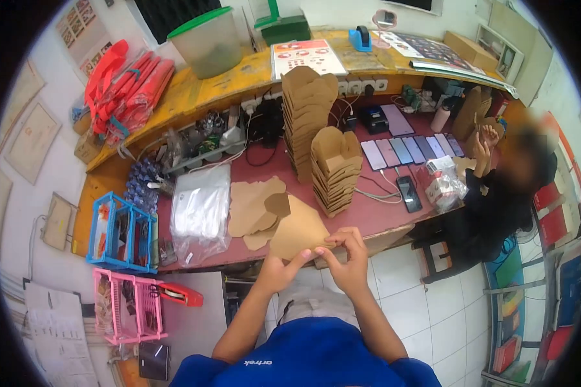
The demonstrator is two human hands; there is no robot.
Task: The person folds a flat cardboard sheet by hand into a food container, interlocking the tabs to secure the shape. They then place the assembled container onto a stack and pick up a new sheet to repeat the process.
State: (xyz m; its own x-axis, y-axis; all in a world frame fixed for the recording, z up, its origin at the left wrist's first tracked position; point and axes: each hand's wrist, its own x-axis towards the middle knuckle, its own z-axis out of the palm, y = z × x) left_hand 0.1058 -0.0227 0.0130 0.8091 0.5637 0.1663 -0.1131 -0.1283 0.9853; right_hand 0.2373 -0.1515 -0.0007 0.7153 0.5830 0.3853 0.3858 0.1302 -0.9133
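Between my hands, over the table's front edge, is a partly folded brown cardboard food box (298, 227). My left hand (282, 269) grips its lower edge, thumb on the near side. My right hand (347, 257) pinches the box's right corner, fingers bent round it. Flat cardboard blanks (255, 206) lie just left of the box on the red tabletop. Behind it stand a tall stack of nested folded boxes (305, 119) and a shorter stack (336, 169).
Clear plastic bags (201, 206) lie to the left, near blue baskets (119, 235) and a pink basket (126, 306). Several phones (407, 151) and cables lie to the right. Another person (513, 187) sits at the right end, hands raised. A yellow shelf (239, 80) runs behind.
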